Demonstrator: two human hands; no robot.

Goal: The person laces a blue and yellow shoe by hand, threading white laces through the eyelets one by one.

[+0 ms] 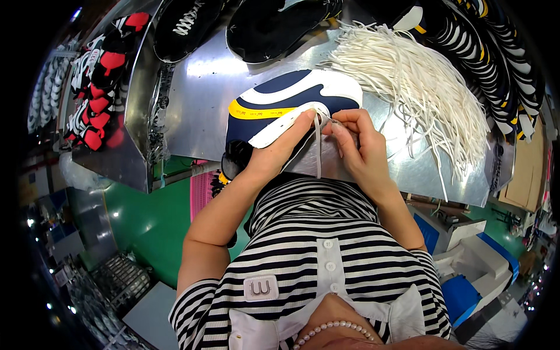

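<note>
A navy, white and yellow shoe upper (pixel 286 82) lies on its side at the front edge of the metal table. My left hand (pixel 275 150) is closed on its white eyelet strip, thumb along the row of holes, fingers hidden underneath. Just right of that strip, my right hand (pixel 363 146) is closed in a pinch, thumb against forefinger, on what looks like the tip of a white shoelace. A length of white shoelace (pixel 318 153) hangs from the eyelet area between my hands. How far it runs through the holes is hard to make out.
A thick bundle of white shoelaces (pixel 414 87) spreads over the right of the metal table (pixel 204 105). Black shoe uppers (pixel 262 32) lie at the back. Striped stacked uppers (pixel 490 58) stand far right; red, white and black pieces (pixel 99 105) are at left.
</note>
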